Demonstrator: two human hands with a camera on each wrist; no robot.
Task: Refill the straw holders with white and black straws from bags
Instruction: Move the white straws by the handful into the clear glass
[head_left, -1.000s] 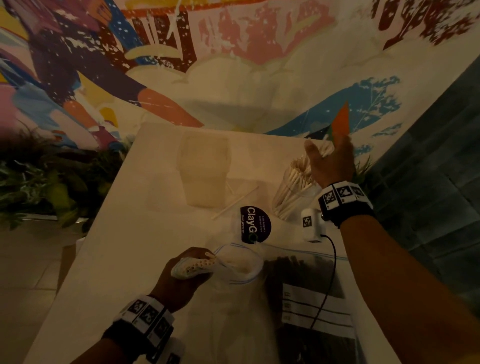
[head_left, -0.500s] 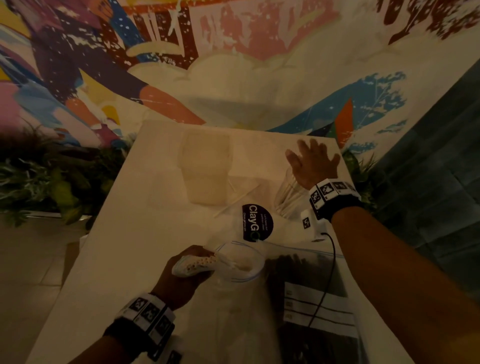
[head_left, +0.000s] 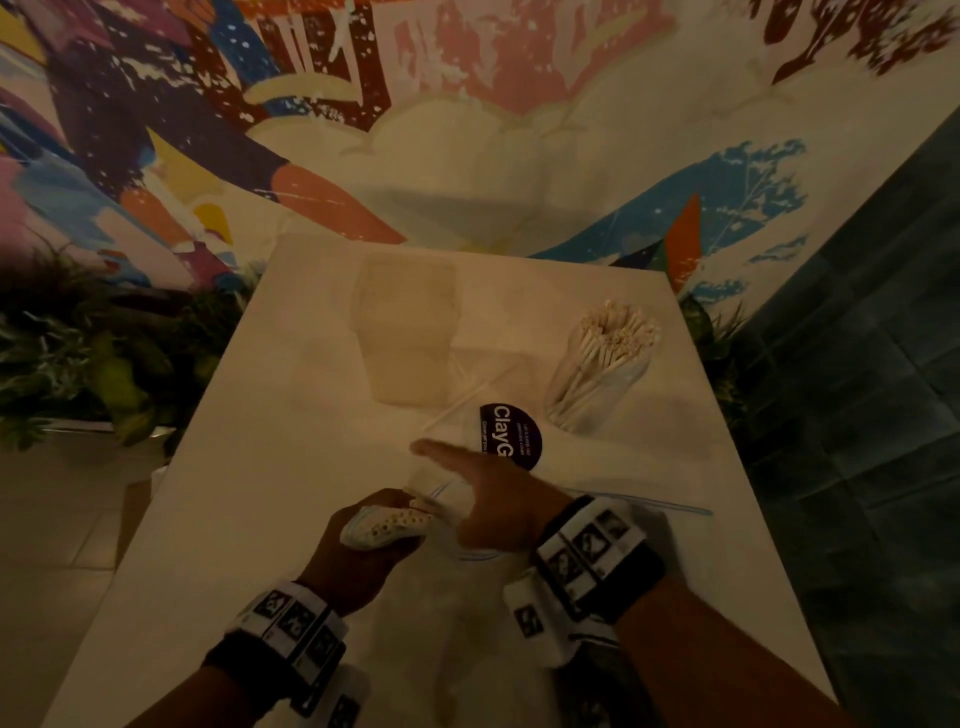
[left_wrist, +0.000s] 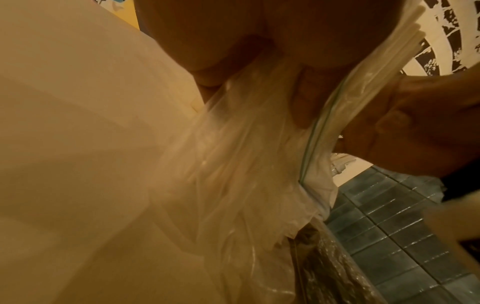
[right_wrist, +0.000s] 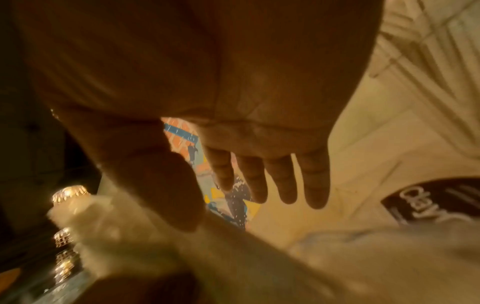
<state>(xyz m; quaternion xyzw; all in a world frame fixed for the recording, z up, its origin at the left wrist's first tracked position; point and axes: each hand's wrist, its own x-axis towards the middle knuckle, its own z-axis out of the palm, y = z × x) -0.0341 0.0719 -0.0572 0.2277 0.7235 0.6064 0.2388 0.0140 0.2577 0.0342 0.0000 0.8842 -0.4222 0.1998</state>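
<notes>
My left hand (head_left: 371, 543) grips a bundle of white straws (head_left: 388, 524) through the mouth of a clear zip bag (head_left: 452, 499); in the left wrist view its fingers (left_wrist: 301, 98) curl round the plastic bag (left_wrist: 233, 164). The right hand (head_left: 467, 486) hovers flat over the bag mouth beside the bundle, fingers straight (right_wrist: 285, 181), holding nothing. A clear holder full of white straws (head_left: 602, 364) stands at the table's right. An empty clear holder (head_left: 408, 338) stands further back. A bag of black straws (left_wrist: 332, 277) lies near me, mostly hidden under my right wrist.
One loose white straw (head_left: 470, 397) lies between the holders. A dark round ClayGo sticker (head_left: 511, 436) sits on the white table (head_left: 249, 467). Plants (head_left: 88, 364) flank the table's left, a painted wall stands behind, and a tiled floor (head_left: 857, 415) drops off on the right.
The right hand left the filled white-straw holder and came back left and toward me to the bag mouth. The left hand kept its grip on the bundle.
</notes>
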